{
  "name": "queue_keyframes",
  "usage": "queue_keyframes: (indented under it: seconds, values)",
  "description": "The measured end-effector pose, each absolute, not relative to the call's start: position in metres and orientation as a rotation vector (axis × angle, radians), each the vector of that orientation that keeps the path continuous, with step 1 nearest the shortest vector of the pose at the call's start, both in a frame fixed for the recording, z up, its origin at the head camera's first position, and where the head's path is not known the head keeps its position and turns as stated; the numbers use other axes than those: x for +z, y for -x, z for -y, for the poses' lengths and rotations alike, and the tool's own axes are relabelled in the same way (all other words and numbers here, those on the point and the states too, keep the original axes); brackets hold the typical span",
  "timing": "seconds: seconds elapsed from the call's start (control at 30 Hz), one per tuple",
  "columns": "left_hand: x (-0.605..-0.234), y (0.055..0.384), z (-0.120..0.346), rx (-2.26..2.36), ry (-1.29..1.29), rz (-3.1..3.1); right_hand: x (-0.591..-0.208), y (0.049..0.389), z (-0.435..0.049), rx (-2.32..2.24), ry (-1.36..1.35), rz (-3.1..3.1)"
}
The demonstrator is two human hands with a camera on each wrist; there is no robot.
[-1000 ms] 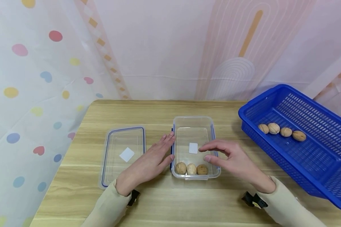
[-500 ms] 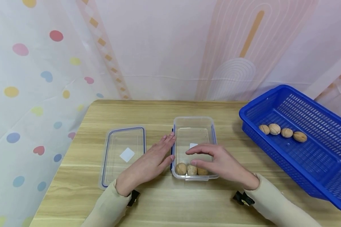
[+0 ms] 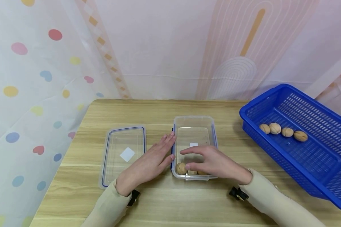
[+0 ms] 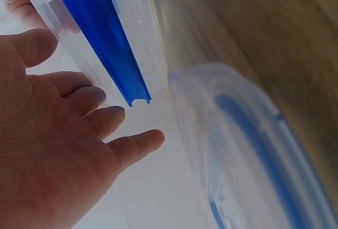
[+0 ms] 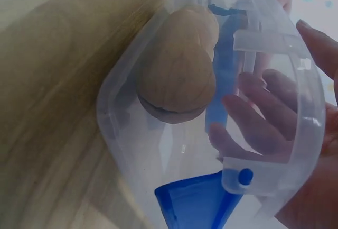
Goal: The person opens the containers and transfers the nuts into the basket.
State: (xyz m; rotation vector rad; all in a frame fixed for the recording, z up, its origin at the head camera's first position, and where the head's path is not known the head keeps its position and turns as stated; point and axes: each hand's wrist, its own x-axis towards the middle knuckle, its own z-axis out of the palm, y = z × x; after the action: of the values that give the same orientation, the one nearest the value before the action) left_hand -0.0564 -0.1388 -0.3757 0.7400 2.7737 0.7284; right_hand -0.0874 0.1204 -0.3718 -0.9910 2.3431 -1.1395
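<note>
A clear plastic food container (image 3: 193, 134) with blue side clips sits uncovered on the table. Along its near end lie three walnuts in a row; the leftmost walnut (image 3: 181, 169) shows best, the others partly behind my right hand. Extended fingers of my left hand (image 3: 150, 164) rest against the left wall, by the blue clip (image 4: 108, 44). My right hand (image 3: 216, 161) reaches over the container's right side, fingers loosely bent, the thumb just above the walnuts. In the right wrist view its fingers hang inside, apart from the walnut (image 5: 177, 83) and holding nothing.
The container's lid (image 3: 116, 170), with a blue seal and white label, lies on the table left of the container. At the right stands a blue plastic basket (image 3: 315, 164) holding several walnuts (image 3: 275, 128). A patterned curtain (image 3: 164, 47) hangs behind the table.
My right hand has moved left and a little down, from the container's right edge to over the walnuts at its near end. The left hand has stayed in place.
</note>
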Motion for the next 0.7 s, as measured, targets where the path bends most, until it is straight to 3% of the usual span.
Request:
queue_keyframes:
  seconds: [0.7]
  values:
    - [-0.376,0.056,0.138,0.726,-0.745,-2.782,-0.377,0.097,-0.101,-0.926,1.061,-2.348]
